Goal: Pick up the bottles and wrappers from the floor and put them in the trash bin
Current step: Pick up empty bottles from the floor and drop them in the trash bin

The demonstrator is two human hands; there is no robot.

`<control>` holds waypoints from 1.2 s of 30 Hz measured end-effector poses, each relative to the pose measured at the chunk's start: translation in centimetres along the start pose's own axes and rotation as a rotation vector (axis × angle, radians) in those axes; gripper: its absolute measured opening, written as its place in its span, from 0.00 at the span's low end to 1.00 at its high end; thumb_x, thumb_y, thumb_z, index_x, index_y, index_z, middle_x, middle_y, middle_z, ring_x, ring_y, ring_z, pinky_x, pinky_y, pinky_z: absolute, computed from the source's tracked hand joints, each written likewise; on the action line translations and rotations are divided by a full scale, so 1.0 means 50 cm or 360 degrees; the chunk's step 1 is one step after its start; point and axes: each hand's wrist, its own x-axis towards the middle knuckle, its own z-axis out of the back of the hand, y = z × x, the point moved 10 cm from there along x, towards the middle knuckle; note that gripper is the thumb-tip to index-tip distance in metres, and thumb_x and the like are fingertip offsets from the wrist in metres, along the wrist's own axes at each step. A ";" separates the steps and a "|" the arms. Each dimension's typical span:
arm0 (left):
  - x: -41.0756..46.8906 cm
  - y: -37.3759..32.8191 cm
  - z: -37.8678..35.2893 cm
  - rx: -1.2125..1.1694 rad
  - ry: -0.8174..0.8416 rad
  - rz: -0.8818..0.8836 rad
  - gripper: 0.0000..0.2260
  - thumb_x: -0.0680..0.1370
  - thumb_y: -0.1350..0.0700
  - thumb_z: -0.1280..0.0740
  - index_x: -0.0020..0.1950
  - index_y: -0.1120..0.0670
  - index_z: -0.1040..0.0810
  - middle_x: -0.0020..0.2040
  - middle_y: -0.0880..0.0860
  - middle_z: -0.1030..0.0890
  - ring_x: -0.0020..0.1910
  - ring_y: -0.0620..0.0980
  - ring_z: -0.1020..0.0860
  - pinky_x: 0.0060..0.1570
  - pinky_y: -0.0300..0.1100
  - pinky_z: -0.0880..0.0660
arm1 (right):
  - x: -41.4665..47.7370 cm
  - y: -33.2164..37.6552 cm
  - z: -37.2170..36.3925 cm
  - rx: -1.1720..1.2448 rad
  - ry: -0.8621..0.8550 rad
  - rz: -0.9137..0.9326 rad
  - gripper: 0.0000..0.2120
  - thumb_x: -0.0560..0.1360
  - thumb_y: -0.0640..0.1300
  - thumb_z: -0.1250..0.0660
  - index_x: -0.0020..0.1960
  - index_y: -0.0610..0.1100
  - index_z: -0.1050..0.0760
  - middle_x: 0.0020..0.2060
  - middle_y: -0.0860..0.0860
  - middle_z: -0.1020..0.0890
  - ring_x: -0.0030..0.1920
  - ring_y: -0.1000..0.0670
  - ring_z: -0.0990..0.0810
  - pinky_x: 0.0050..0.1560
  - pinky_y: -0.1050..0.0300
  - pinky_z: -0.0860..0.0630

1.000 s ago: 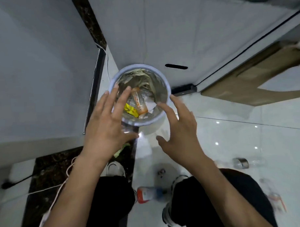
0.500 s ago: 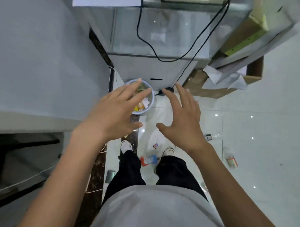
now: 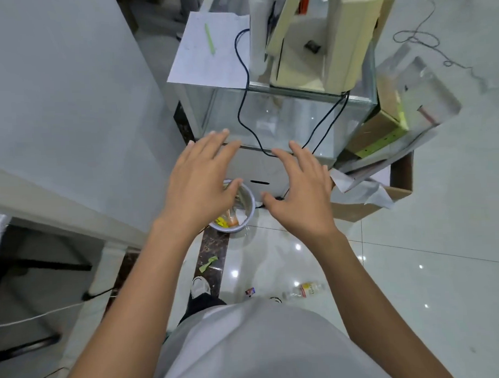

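A small round trash bin [image 3: 250, 214] stands on the floor below me, partly hidden by my left hand [image 3: 200, 182]. An orange bottle and a yellow wrapper [image 3: 225, 221] lie inside it. My left hand hovers above the bin with fingers spread and holds nothing. To the right of the bin, my right hand [image 3: 302, 195] is also spread and empty. On the floor near my feet lie a green wrapper [image 3: 208, 263], a small dark wrapper [image 3: 249, 291] and a clear bottle with a yellow label [image 3: 304, 290].
A glass tank [image 3: 282, 119] on a white cabinet stands behind the bin, with a black cable, paper and a cream machine on top. A white table [image 3: 56, 110] is at the left. Cardboard boxes [image 3: 382, 127] and plastic sit at the right. Glossy floor tiles [image 3: 429, 267] spread right.
The view has risen far above the bin as I stood up. Both hands lifted away from the bin, staying spread and empty. A red-labelled bottle between my feet is no longer visible.
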 end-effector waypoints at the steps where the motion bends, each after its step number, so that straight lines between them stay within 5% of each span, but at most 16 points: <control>1: 0.000 0.004 -0.004 -0.0003 0.0010 0.0024 0.30 0.75 0.47 0.29 0.76 0.50 0.33 0.78 0.51 0.36 0.78 0.54 0.39 0.77 0.56 0.44 | 0.000 0.000 0.000 0.0013 -0.0018 -0.0004 0.36 0.72 0.53 0.27 0.77 0.57 0.37 0.80 0.56 0.43 0.81 0.50 0.49 0.80 0.42 0.56; 17: -0.011 0.023 -0.024 -0.0099 0.0056 0.0043 0.30 0.76 0.47 0.29 0.76 0.50 0.33 0.79 0.51 0.36 0.78 0.53 0.39 0.76 0.54 0.42 | -0.001 0.030 -0.020 0.0029 -0.0101 -0.0027 0.34 0.74 0.53 0.30 0.77 0.57 0.37 0.81 0.55 0.44 0.81 0.49 0.51 0.80 0.42 0.54; 36: 0.050 0.117 -0.035 -0.0202 0.0273 -0.0526 0.30 0.76 0.46 0.30 0.77 0.49 0.35 0.79 0.51 0.38 0.79 0.53 0.42 0.76 0.52 0.42 | -0.034 0.117 -0.061 -0.0026 -0.0479 -0.0549 0.33 0.74 0.54 0.30 0.77 0.58 0.37 0.80 0.54 0.43 0.81 0.50 0.51 0.79 0.39 0.52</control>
